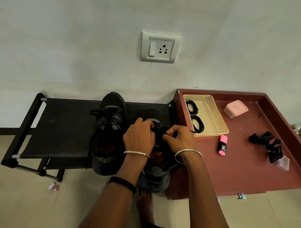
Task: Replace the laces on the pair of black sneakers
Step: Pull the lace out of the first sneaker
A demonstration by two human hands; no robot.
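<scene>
Two black sneakers stand side by side on a black fabric rack (59,127). The left sneaker (109,129) has its black lace loose and trailing down its left side. Both hands work over the right sneaker (155,169), hiding most of its tongue. My left hand (139,136) curls over the lacing area, and my right hand (178,139) pinches a black lace (165,132) near the eyelets. Two coiled black laces (197,123) lie in a beige tray (213,115) to the right.
A maroon table (238,169) beside the rack holds the tray, a pink lidded box (235,109), a pink highlighter (222,147) and a black strap with buckles (269,145). A wall socket (160,47) is above. A bare foot (145,205) and a scrap of litter (52,187) are on the floor.
</scene>
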